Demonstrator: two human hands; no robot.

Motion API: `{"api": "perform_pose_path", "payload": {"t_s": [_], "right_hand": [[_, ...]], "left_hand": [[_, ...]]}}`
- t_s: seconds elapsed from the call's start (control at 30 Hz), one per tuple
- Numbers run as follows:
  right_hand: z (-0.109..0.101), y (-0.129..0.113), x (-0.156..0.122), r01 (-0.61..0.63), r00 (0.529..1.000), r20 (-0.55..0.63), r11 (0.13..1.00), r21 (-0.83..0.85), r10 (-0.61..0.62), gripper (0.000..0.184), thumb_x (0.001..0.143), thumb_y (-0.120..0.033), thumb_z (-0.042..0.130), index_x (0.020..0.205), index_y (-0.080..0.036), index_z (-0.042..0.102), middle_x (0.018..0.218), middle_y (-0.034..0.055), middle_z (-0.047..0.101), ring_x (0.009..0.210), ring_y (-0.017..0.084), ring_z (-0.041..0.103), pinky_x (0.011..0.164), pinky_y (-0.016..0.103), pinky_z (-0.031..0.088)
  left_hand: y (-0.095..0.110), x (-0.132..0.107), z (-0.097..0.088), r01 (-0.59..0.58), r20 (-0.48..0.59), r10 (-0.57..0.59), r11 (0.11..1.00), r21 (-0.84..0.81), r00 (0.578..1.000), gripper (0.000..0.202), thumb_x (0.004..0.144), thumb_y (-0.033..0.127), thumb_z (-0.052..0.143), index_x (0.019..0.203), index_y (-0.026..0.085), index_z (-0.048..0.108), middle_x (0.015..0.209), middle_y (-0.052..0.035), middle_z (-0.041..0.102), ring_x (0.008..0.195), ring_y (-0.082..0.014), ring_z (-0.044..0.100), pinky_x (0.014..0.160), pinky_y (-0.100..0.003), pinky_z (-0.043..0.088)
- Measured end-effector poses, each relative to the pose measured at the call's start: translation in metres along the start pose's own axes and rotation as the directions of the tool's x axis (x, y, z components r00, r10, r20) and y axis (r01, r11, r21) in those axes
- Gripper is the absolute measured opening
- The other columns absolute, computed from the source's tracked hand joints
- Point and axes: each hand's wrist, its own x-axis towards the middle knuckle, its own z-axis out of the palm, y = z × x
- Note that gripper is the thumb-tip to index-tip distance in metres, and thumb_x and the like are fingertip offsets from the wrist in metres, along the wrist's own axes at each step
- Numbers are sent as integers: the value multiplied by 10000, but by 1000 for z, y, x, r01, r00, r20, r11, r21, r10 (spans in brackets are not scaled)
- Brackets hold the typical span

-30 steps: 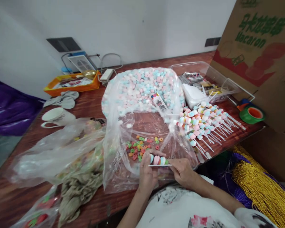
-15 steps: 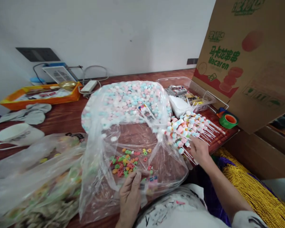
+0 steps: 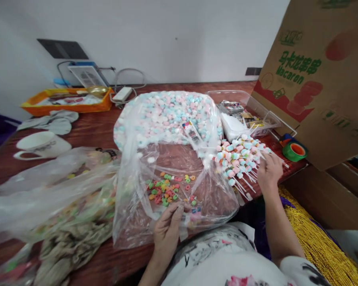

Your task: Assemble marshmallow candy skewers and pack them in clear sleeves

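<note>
My left hand [image 3: 168, 226] is at the front edge of a clear plastic bag [image 3: 179, 153], thumb and fingers pinched together; what they hold, if anything, I cannot make out. Just beyond it lie colourful cereal rings [image 3: 167, 190]. Over at the right, my right hand [image 3: 270, 171] reaches in among white sticks with its fingers closed. Its grip is slightly blurred, and whether a stick is held is unclear. These sticks belong to a pile of marshmallow skewers [image 3: 238, 157]. Pink, blue and white mini marshmallows [image 3: 173, 115] fill the back of the bag, under a small printed packet [image 3: 192, 133].
Behind the skewers stands a clear plastic tray [image 3: 244, 99] holding packets and white sticks. Green tape [image 3: 294, 151] and a tall cardboard box [image 3: 304, 79] are at right. To the left are a white mug [image 3: 43, 145], an orange tray [image 3: 32, 107] and plastic bags [image 3: 56, 182].
My right hand has moved right and farther back along the skewer pile. My left hand keeps its pinch near the bag's front edge. The whole view has shifted slightly.
</note>
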Motion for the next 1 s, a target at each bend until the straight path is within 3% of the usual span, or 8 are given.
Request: {"api": "perform_pose_path", "payload": {"t_s": [0.07, 0.13, 0.23, 0.37, 0.6, 0.77, 0.87, 1.0], "right_hand": [[-7, -20, -23, -183, 979, -44, 953, 241, 199, 300, 953, -310, 437, 1064, -163, 674, 856, 74, 654, 791, 195, 591, 762, 358, 475], [-11, -46, -50, -335, 942, 147, 824, 457, 301, 323, 962, -350, 427, 1103, -170, 655, 729, 15, 593, 642, 141, 547, 638, 286, 462], [-11, -86, -89, -489, 815, 568, 658, 573, 111, 317, 942, -378, 476, 1114, -183, 657, 620, -36, 500, 542, 107, 462, 539, 239, 409], [-5, -109, -110, -578, 687, 721, 536, 615, -87, 361, 974, -379, 394, 1173, -183, 623, 574, -51, 429, 525, 107, 420, 520, 237, 394], [0, -94, -94, -523, 692, 715, 617, 589, -96, 323, 973, -317, 411, 1184, -196, 623, 643, -29, 526, 581, 114, 497, 605, 257, 454], [1, -93, -95, -350, 760, 621, 684, 640, -192, 240, 915, -204, 511, 1068, -229, 694, 911, 45, 692, 824, 170, 638, 760, 320, 518], [3, -93, -103, -348, 781, 598, 670, 655, -179, 241, 902, -174, 526, 1064, -230, 695, 829, 31, 694, 753, 162, 641, 717, 312, 528], [8, -91, -115, -333, 751, 614, 664, 669, -243, 265, 912, -155, 494, 1097, -218, 673, 770, 21, 675, 675, 147, 631, 642, 279, 534]], "left_hand": [[8, -1, 3, -7, 9, 7, 1000, 6, 1000, 161, 811, 344, 672, 858, 209, 744, 802, -32, 711, 788, -188, 635, 803, -285, 493], [16, -2, 8, -9, 46, 9, 1000, -16, 999, 175, 817, 348, 665, 804, 194, 747, 787, -43, 707, 777, -184, 631, 796, -281, 484], [22, -2, 14, 1, 81, 0, 1000, -20, 997, 174, 830, 333, 652, 799, 195, 753, 786, -50, 707, 772, -182, 629, 780, -284, 476], [23, -1, 9, -17, 41, 17, 1000, -2, 999, 100, 776, 285, 710, 799, 203, 764, 777, -49, 713, 765, -190, 630, 787, -303, 480], [14, 24, -19, -52, 6, 52, 989, 138, 999, 106, 728, 216, 744, 829, 192, 766, 817, -47, 716, 774, -172, 634, 789, -284, 479], [17, 41, -22, -105, 32, 100, 963, 249, 994, 104, 734, 201, 730, 826, 228, 771, 834, -30, 725, 793, -178, 631, 820, -297, 474], [19, 48, -25, -147, 14, 151, 936, 321, 988, 107, 752, 213, 708, 836, 239, 769, 840, -24, 728, 789, -180, 632, 817, -303, 476], [21, 56, -34, -153, -6, 167, 917, 369, 986, 111, 758, 212, 693, 837, 236, 767, 811, -21, 727, 738, -170, 628, 747, -274, 474]]}}
